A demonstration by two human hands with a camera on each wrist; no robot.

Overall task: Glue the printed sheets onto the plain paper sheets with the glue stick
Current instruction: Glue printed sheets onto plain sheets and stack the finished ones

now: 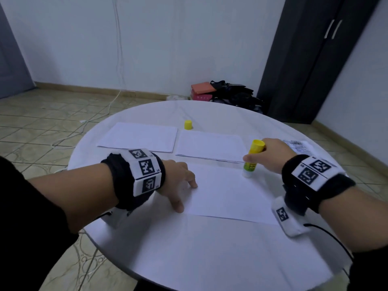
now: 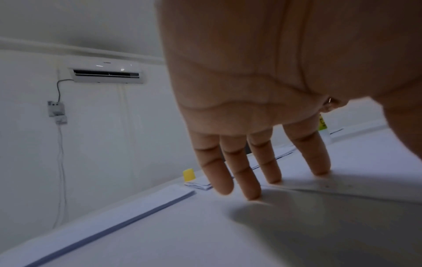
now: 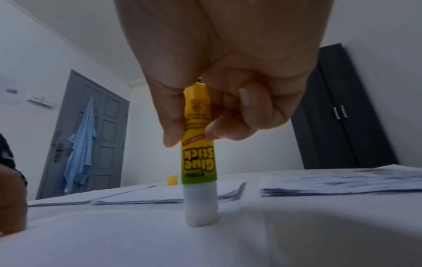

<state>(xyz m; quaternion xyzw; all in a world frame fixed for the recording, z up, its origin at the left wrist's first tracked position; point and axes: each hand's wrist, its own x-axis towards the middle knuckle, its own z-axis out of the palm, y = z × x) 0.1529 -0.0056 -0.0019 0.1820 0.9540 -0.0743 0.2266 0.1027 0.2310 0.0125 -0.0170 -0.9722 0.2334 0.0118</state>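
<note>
While uncapped: one glue stick [image 1: 253,157], three stacks [image 1: 211,147].

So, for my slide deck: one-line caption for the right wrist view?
Right hand presses an uncapped yellow-green glue stick tip-down onto a white paper sheet.

Black sleeves [image 1: 31,206], black wristbands [image 1: 123,181] with white square-code tags, thin black cable [image 1: 329,234]

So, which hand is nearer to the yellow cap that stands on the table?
Left. The left hand rests on the near sheet, below and slightly left of the yellow cap; the right hand is far off to its right.
</note>
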